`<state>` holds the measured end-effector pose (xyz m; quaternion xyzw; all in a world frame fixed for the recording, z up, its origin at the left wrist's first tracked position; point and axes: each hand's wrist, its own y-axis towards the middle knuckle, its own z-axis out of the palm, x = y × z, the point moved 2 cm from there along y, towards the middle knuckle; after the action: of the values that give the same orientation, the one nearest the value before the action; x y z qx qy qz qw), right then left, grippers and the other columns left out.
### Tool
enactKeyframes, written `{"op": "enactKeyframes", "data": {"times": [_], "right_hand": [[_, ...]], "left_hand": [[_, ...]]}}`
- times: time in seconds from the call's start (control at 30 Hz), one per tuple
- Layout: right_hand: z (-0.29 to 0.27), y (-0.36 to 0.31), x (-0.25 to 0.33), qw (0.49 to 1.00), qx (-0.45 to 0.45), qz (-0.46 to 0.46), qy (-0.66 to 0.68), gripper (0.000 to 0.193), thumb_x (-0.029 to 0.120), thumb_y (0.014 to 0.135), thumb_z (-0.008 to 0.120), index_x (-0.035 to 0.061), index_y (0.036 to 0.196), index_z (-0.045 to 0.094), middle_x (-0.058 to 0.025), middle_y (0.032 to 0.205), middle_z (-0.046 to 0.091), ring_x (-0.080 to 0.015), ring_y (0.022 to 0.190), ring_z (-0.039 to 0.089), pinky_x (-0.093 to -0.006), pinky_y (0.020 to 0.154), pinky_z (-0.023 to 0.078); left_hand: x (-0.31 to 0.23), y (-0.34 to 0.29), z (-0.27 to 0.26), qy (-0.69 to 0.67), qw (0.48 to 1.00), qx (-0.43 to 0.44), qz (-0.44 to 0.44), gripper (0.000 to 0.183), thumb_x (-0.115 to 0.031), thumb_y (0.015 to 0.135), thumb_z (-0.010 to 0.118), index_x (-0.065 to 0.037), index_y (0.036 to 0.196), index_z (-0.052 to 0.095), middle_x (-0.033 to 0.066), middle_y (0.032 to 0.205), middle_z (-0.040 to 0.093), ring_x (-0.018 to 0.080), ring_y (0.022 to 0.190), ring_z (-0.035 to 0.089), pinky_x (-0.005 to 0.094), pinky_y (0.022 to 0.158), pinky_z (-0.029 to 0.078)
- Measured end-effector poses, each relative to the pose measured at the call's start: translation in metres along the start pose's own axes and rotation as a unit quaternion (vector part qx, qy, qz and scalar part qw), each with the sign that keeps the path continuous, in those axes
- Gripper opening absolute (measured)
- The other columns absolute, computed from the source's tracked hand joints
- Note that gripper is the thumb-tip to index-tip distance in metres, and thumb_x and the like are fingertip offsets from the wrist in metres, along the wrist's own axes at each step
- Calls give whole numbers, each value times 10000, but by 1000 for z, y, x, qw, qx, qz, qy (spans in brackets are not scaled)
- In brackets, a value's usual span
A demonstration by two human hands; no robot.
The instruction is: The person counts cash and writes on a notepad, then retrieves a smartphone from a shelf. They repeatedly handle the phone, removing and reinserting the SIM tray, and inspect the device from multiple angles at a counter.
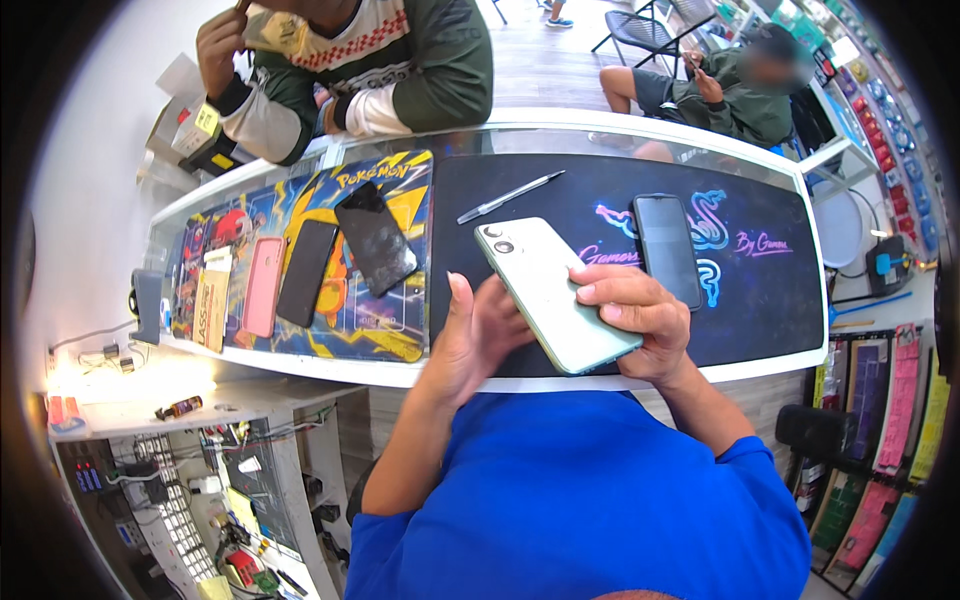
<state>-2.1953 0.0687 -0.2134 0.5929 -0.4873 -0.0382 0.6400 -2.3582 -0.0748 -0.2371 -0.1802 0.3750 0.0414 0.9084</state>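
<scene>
My right hand (640, 315) grips a pale green smartphone (560, 300) by its right side, its camera back turned up. The phone is tilted above the black desk mat (740, 325). My left hand (478, 325) is open beside the phone's left edge, thumb raised and fingers partly behind the phone; whether they touch it I cannot tell. Beyond the phone lies a pen (510, 197). To the right a dark smartphone (668, 250) rests on the black mat.
On a colourful cartoon mat (375, 335) at left lie a black phone (375, 238), another dark phone (307, 272), a pink phone case (264, 287) and a narrow box (213, 300). A person (400, 70) leans on the counter's far edge; another (740, 95) sits beyond.
</scene>
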Motion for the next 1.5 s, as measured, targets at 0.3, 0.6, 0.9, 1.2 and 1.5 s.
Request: {"op": "enactKeyframes", "data": {"times": [0.3, 0.6, 0.9, 1.2, 1.5], "right_hand": [[31, -37, -5, 981, 22, 188, 40, 425, -107, 873, 696, 11, 1278, 647, -236, 1385, 701, -393, 1359, 656, -459, 1163, 514], [30, -11, 28, 963, 185, 196, -1, 540, 82, 836, 796, -9, 1361, 713, -240, 1381, 719, -383, 1212, 735, -435, 1035, 575], [31, -4, 27, 945, 269, 187, 5, 623, 7, 786, 757, 7, 1405, 692, -211, 1387, 728, -366, 1203, 748, -406, 1021, 598], [25, -14, 36, 945, 245, 214, 11, 640, -44, 768, 705, 2, 1405, 661, -190, 1318, 733, -354, 1110, 753, -408, 966, 611], [11, -25, 33, 943, 193, 271, 15, 596, -56, 819, 667, 1, 1412, 666, -181, 1293, 745, -308, 1122, 760, -368, 994, 594]], "left_hand": [[-5, 23, 17, -189, 963, -83, 174, 872, -834, 1012, 465, -185, 1590, 387, 59, 1067, 595, 232, 962, 636, 443, 918, 579], [-19, 8, 10, -102, 952, -186, 221, 788, -696, 1022, 655, -177, 1557, 400, -5, 981, 488, 91, 793, 535, 280, 697, 503], [-10, -9, 10, -65, 919, -293, 257, 694, -647, 1023, 696, -188, 1493, 474, -31, 949, 476, 80, 749, 531, 267, 643, 473], [2, -10, 16, -21, 918, -295, 264, 774, -629, 1021, 711, -160, 1544, 385, 16, 1128, 503, 87, 759, 509, 257, 658, 463], [10, 4, 18, -16, 928, -248, 279, 778, -374, 1030, 769, -193, 1624, 300, -16, 1029, 528, 89, 815, 581, 300, 728, 516]]}}
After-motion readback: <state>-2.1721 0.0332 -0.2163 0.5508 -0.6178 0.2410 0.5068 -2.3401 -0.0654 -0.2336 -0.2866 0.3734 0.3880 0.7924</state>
